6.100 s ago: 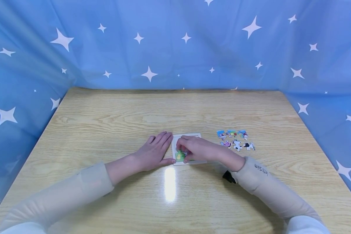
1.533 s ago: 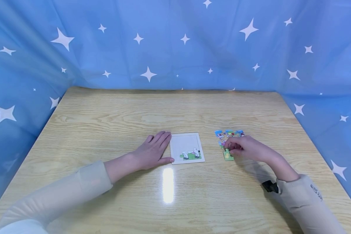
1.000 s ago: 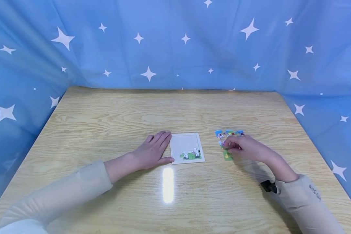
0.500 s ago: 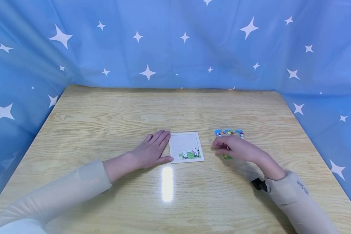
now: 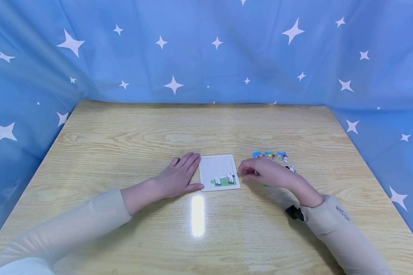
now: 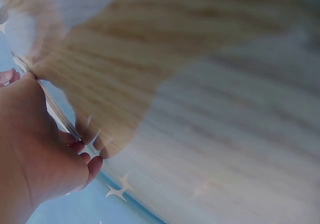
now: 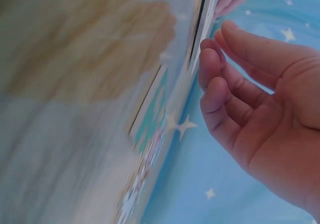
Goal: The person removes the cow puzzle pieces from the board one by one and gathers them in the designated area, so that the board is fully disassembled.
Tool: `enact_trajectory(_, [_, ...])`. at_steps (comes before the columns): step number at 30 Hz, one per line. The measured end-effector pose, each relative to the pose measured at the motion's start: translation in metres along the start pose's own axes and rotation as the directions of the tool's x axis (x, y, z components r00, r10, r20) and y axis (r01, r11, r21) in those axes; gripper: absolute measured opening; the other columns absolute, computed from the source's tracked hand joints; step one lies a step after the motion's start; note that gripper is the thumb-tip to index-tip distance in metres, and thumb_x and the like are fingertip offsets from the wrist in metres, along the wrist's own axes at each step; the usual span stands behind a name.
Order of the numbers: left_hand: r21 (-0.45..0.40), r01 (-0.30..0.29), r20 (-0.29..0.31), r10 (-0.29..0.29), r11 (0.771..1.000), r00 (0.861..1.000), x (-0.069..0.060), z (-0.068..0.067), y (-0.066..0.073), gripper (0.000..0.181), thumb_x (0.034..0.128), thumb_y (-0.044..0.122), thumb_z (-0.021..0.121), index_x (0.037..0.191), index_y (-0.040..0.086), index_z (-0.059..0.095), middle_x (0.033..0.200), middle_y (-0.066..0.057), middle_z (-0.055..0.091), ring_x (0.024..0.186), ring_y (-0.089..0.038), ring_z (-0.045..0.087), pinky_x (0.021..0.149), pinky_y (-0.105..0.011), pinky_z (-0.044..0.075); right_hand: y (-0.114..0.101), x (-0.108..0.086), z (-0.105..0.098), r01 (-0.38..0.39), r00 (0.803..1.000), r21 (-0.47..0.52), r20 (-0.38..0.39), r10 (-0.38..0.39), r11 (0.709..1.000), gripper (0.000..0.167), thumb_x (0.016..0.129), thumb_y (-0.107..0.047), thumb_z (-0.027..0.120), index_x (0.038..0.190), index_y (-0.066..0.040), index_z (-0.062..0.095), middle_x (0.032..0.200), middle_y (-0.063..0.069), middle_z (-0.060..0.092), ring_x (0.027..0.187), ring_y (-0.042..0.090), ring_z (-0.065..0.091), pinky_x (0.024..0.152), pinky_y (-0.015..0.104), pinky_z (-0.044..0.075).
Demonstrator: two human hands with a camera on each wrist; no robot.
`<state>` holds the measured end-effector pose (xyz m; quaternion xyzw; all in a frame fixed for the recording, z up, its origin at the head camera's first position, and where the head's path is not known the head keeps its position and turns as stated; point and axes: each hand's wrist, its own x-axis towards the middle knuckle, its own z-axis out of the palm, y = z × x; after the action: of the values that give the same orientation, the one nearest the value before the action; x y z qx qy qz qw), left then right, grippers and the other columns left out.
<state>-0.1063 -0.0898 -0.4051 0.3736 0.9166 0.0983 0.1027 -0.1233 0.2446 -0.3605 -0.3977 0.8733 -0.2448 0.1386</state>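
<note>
A white puzzle tray (image 5: 216, 166) lies mid-table, with green pieces showing white animal legs (image 5: 224, 180) in its lower right part. My left hand (image 5: 175, 177) rests on the table at the tray's left side, fingers straight and thumb at the lower left corner. Between the tray and the loose pieces hovers my right hand (image 5: 266, 172), just right of the tray's edge. In the right wrist view the right hand (image 7: 260, 103) has loosely curled fingers, and no piece shows between them.
Loose puzzle pieces (image 5: 270, 154) lie right of the tray; the right hand hides several of them. A black-and-white piece (image 5: 290, 167) shows behind the hand. A blue star-patterned curtain (image 5: 206, 53) borders the wooden table (image 5: 151, 126).
My right hand first went from the tray to the loose pieces, where a green piece now lies. Since then it has moved left toward the tray. My left hand has kept its place.
</note>
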Motion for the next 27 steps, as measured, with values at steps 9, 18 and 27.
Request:
enact_trajectory(9, [-0.008, 0.012, 0.010, -0.012, 1.000, 1.000, 0.001, 0.000, 0.000, 0.092, 0.1132, 0.054, 0.055, 0.169, -0.012, 0.025, 0.178, -0.029, 0.025, 0.165, -0.047, 0.024, 0.124, -0.065, 0.032, -0.004, 0.018, 0.008, 0.023, 0.999, 0.043, 0.025, -0.024, 0.999, 0.013, 0.099, 0.008, 0.076, 0.107, -0.002, 0.074, 0.088, -0.007, 0.063, 0.076, 0.003, 0.051, 0.071, 0.026, 0.049])
enact_trajectory(18, [-0.008, 0.017, 0.013, -0.017, 1.000, 1.000, 0.000, -0.003, 0.001, 0.092, 0.1127, 0.055, 0.056, 0.169, -0.012, 0.026, 0.177, -0.029, 0.026, 0.164, -0.047, 0.024, 0.124, -0.064, 0.033, -0.009, 0.031, 0.013, 0.009, 0.998, 0.036, 0.070, -0.011, 0.999, 0.011, 0.100, 0.004, 0.077, 0.107, -0.005, 0.076, 0.091, -0.006, 0.069, 0.076, 0.003, 0.054, 0.072, 0.026, 0.052])
enact_trajectory(27, [-0.002, 0.021, 0.020, -0.021, 1.000, 1.000, 0.000, -0.001, 0.001, 0.093, 0.1129, 0.055, 0.056, 0.170, -0.011, 0.025, 0.178, -0.028, 0.025, 0.165, -0.046, 0.024, 0.124, -0.063, 0.033, -0.018, 0.038, 0.016, 0.031, 0.995, -0.006, 0.093, -0.030, 1.000, 0.010, 0.100, -0.001, 0.080, 0.109, -0.005, 0.077, 0.085, -0.007, 0.065, 0.076, 0.001, 0.053, 0.070, 0.025, 0.052])
